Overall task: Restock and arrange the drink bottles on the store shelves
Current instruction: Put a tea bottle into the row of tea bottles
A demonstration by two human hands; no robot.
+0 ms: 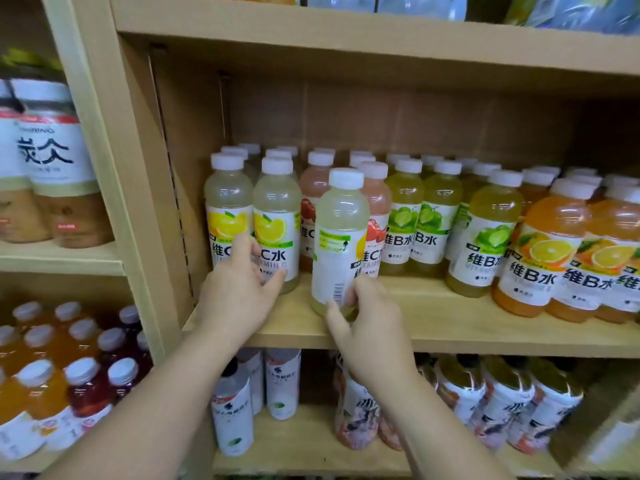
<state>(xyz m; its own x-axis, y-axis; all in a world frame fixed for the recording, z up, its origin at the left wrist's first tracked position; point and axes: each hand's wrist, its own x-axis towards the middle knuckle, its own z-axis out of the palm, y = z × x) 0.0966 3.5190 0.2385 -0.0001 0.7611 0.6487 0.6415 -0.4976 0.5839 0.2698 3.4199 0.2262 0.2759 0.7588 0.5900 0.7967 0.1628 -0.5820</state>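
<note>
My right hand (367, 327) grips the base of a pale lemon drink bottle (339, 237) with a white cap. It stands on the wooden middle shelf (450, 327) in front of the pink bottles, with its barcode side facing me. My left hand (239, 289) reaches between the two front lemon bottles (277, 216) at the shelf's left end; its fingers touch their labels without closing round either. Rows of white-capped bottles fill the shelf: lemon at left, then pink (377, 199), green (405, 216) and orange (550, 244) to the right.
A wooden upright (149, 202) bounds the shelf on the left. Beyond it stand large tea bottles (59, 161) and red and orange juice bottles (83, 386). The shelf below holds white-labelled bottles (232, 410). A strip of bare board runs along the middle shelf's front.
</note>
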